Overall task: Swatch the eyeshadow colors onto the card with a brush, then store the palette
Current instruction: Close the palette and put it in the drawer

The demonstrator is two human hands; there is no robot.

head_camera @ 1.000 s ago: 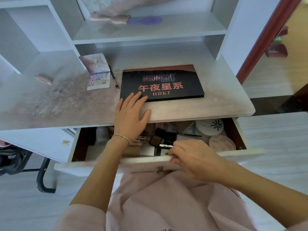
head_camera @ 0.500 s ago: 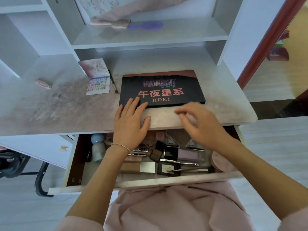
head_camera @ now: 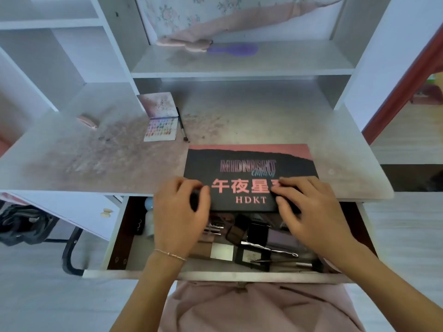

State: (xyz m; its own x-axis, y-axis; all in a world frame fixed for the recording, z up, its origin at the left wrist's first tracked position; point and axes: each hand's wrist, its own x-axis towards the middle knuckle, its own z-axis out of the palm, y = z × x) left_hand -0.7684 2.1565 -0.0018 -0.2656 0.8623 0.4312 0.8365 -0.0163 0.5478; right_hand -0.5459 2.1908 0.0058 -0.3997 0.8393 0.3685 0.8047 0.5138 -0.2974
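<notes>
Both my hands are on the closed eyeshadow palette (head_camera: 249, 173), black cover with a pink top band, "MIDNIGHT" and "HDKT" printed on it. It lies at the desk's (head_camera: 96, 159) front edge, right of centre, its near edge overhanging the open drawer (head_camera: 215, 275). My left hand (head_camera: 178, 209) grips the palette's near-left corner, fingers curled on the cover, thumb on the near part of the cover. My right hand (head_camera: 309, 212) grips the near-right corner the same way, fingers bent over the lettering. The drawer under the desk's front edge holds packed cosmetics: compacts, small cases, metal tools. The swatch card (head_camera: 161, 129), with rows of colour dots, lies flat nearer the desk's back, left of the palette, with a pink booklet (head_camera: 159, 105) just behind it. The brush (head_camera: 182, 123) lies just beside the card's right edge. A purple hairbrush (head_camera: 233, 48) sits on the upper shelf (head_camera: 287, 65).
</notes>
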